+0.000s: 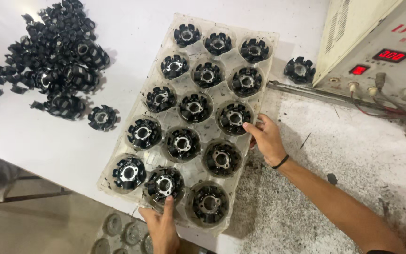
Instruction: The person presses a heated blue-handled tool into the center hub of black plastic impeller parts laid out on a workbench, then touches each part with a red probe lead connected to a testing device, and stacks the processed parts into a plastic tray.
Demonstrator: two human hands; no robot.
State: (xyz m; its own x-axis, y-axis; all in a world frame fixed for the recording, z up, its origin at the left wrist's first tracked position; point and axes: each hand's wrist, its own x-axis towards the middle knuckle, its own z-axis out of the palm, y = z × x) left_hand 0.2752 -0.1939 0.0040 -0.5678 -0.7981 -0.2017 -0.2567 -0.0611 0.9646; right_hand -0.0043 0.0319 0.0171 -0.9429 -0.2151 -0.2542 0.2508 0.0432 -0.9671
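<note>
Clear plastic tray [194,136] lying slantwise on white bench [52,141], long axis from 7 to 1 o'clock, fifteen wells, each filled with a black rotor [183,143]. Left hand [161,228] at the tray's 6 o'clock edge, fingers [169,203] pressing on the rim beside the bottom-row rotor; nothing clasped, only touching. Right hand [267,138] at the tray's 3 o'clock edge, fingers [249,127] curled over the rim near the third row, thumb side hidden, so closed on the tray edge as far as can be judged. Black band [281,162] on that wrist.

Loose heap of rotors [59,61] at 10 o'clock, well apart from the tray; single rotor [102,117] between heap and tray; another [300,69] at 2 o'clock, just beside cream machine [372,42] with red readouts. Second tray [123,233] partly visible below the bench at 6 o'clock.

For a good move of the tray: thin plastic likely to flex under so much weight, so best kept flat, both edges held evenly, slid rather than lifted by one corner, clear of the metal rod [316,91] at 3 o'clock.
</note>
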